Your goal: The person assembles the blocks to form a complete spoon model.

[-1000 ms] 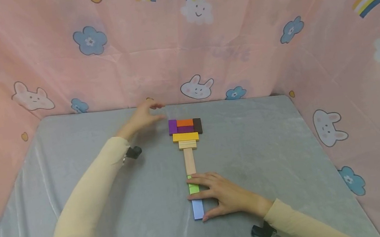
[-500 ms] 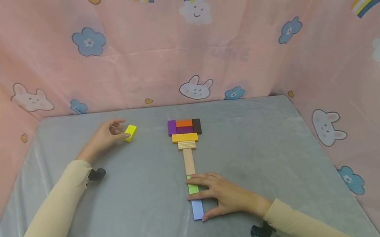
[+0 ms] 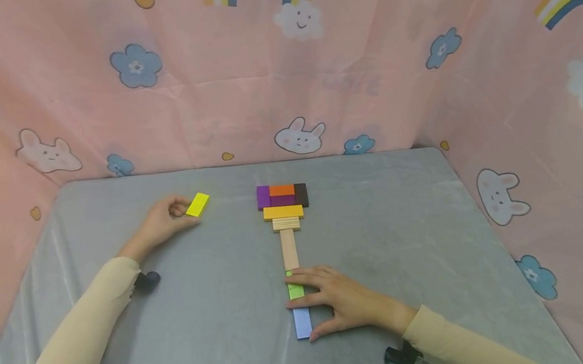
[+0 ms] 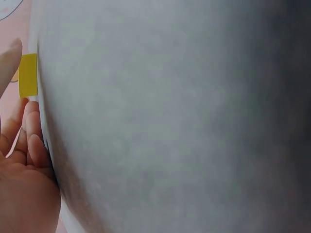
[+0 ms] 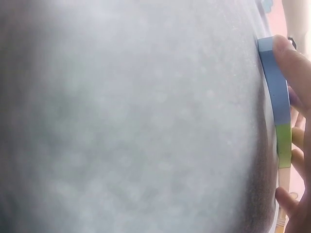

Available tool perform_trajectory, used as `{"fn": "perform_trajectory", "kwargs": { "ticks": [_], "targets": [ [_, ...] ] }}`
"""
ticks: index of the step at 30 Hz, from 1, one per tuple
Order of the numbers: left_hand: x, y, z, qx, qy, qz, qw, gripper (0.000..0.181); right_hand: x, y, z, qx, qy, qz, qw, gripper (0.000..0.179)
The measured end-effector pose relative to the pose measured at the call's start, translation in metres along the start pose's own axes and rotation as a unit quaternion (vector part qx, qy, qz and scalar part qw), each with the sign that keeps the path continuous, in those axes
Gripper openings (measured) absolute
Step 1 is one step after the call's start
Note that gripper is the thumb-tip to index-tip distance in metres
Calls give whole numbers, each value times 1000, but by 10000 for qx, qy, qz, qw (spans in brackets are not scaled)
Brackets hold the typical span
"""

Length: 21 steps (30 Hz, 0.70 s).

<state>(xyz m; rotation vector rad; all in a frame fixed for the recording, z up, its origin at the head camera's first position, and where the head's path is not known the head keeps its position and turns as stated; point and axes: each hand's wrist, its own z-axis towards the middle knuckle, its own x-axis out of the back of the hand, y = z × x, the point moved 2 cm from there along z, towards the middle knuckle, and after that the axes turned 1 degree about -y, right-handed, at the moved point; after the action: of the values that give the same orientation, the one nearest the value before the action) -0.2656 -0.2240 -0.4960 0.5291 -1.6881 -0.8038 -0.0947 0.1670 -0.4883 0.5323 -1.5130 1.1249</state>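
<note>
In the head view my left hand (image 3: 161, 222) holds a yellow block (image 3: 197, 205) at the back left, thumb on its near side and curled fingers behind it. The left wrist view has that block (image 4: 28, 75) between thumb and fingers. My right hand (image 3: 348, 300) rests across the near end of a row of blocks, over the green block (image 3: 296, 291), its thumb beside the blue block (image 3: 303, 323). In the right wrist view the thumb touches the blue block (image 5: 274, 87), and the other fingers lie behind the row.
Beyond the green lies a beige block (image 3: 289, 248), then thin striped pieces (image 3: 286, 224) and a yellow-orange block (image 3: 283, 212). Purple (image 3: 263, 198), orange (image 3: 281, 190) and dark brown (image 3: 301, 194) blocks form the far end. A grey cloth (image 3: 399, 241) covers the table, with pink curtains around it.
My left hand has moved left, away from the far end of the row, to the yellow block. That block has turned slightly under its fingers. My right hand stays in place.
</note>
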Motion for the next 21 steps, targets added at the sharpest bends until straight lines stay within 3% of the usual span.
{"fn": "perform_trajectory", "kwargs": {
  "ticks": [21],
  "targets": [
    [-2,13,-5,154,287,315,9990,47,-1,-1,-1,-90,-49,40,9999,65]
  ]
}}
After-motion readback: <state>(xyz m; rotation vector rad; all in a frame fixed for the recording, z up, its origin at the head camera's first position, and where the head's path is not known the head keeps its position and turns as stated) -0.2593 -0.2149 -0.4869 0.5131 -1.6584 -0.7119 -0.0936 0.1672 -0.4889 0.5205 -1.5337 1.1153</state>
